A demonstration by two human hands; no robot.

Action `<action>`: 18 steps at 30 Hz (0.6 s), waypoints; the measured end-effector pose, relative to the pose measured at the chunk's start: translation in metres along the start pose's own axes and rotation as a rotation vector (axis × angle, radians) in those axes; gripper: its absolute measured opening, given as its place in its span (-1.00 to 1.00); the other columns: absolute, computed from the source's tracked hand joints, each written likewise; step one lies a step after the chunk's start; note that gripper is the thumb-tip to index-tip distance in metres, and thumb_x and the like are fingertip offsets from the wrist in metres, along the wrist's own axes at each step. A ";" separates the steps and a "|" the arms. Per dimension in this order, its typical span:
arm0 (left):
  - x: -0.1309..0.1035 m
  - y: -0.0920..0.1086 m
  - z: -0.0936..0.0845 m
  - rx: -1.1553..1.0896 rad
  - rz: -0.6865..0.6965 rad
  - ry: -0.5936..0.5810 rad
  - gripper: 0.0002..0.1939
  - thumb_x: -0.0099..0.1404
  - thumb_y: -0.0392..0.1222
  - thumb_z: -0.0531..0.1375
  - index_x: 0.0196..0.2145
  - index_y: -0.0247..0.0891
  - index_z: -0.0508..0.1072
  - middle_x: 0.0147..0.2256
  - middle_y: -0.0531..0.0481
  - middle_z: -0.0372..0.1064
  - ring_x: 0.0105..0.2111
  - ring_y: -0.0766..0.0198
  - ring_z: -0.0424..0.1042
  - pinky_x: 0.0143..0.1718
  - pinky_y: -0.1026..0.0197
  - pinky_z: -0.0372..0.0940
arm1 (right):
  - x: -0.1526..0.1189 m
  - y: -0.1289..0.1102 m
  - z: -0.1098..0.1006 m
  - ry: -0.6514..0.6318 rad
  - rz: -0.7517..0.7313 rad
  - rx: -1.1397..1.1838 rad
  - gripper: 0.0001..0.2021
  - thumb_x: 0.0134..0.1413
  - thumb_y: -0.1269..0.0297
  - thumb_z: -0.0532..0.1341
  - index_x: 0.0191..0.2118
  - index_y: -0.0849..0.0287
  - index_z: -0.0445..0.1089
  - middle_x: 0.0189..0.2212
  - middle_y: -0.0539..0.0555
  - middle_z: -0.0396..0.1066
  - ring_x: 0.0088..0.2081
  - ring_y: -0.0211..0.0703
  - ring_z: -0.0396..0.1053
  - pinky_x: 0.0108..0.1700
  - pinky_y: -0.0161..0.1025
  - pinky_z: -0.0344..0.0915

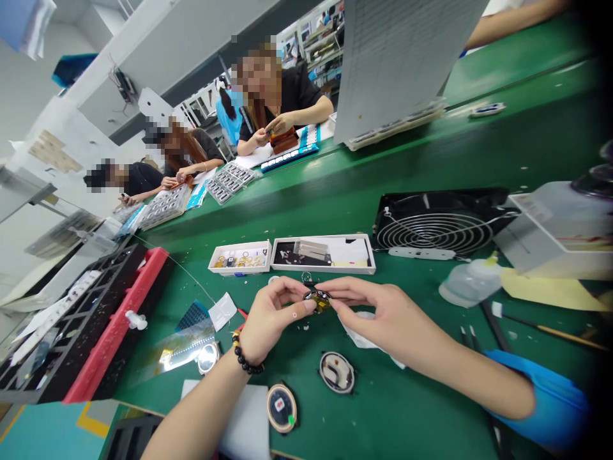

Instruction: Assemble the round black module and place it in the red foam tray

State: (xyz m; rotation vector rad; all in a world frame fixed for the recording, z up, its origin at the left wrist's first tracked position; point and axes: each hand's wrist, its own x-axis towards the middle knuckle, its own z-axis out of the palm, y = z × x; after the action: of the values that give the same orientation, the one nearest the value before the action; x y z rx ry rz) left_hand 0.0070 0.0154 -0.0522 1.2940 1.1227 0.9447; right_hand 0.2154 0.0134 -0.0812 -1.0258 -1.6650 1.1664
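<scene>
Between my two hands, just above the green bench, is a small round watch body point(318, 300) with its inner parts exposed. My left hand point(272, 313) pinches its left edge with thumb and fingers. On the opposite edge, my right hand point(383, 313) grips it the same way. Below the hands lies an open round watch case point(337, 372) with a pale inside. A gold-rimmed round watch piece point(282, 408) with a dark face and a green sticker rests nearer to me. Left of my wrist sits another silver round watch piece point(208, 358).
Behind the hands stand a white tray of small gold rings point(241, 257) and a longer white parts tray point(323, 254). A black fan point(435, 223), a squeeze bottle point(470, 281) and tweezers point(472, 337) are on the right. A red-edged rack point(117, 319) stands left. Several people work across the bench.
</scene>
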 end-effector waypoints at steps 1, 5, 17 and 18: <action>0.000 0.000 0.000 0.000 -0.001 -0.004 -0.67 0.10 -0.14 0.49 -0.26 -0.30 0.51 -0.33 0.02 0.47 -0.32 0.38 0.41 -0.23 0.33 0.34 | 0.000 -0.001 0.000 0.002 -0.001 -0.007 -0.71 0.18 0.25 0.19 -0.02 0.01 0.54 -0.08 0.02 0.64 -0.05 -0.03 0.60 0.00 -0.11 0.58; 0.000 -0.002 0.000 -0.026 -0.028 -0.010 -0.66 0.10 -0.14 0.49 -0.25 -0.30 0.50 -0.33 0.01 0.48 -0.31 0.36 0.43 -0.21 0.30 0.36 | 0.000 -0.002 0.000 0.003 -0.003 -0.005 -0.71 0.18 0.25 0.19 0.00 0.00 0.53 -0.08 0.02 0.63 -0.08 -0.04 0.60 0.01 -0.10 0.57; 0.002 0.007 0.000 -0.267 -0.172 -0.021 -0.66 0.05 -0.21 0.51 -0.29 -0.33 0.50 -0.31 0.01 0.48 -0.31 0.36 0.47 -0.20 0.28 0.49 | 0.004 -0.002 -0.003 -0.025 0.064 0.111 -0.65 0.24 0.01 0.19 0.00 0.03 0.55 -0.13 0.11 0.63 -0.10 0.04 0.58 0.03 -0.02 0.51; 0.003 0.007 0.000 -0.273 -0.176 -0.023 -0.66 0.04 -0.22 0.52 -0.29 -0.33 0.50 -0.32 0.01 0.47 -0.31 0.37 0.47 -0.20 0.28 0.49 | 0.004 -0.002 -0.002 -0.021 0.064 0.116 -0.67 0.24 0.01 0.20 -0.01 0.02 0.55 -0.12 0.11 0.63 -0.10 0.04 0.58 0.03 -0.02 0.51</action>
State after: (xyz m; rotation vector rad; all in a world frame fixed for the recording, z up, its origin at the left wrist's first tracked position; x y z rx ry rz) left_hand 0.0080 0.0184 -0.0455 0.9671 1.0316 0.9137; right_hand 0.2161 0.0172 -0.0777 -1.0033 -1.5710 1.3040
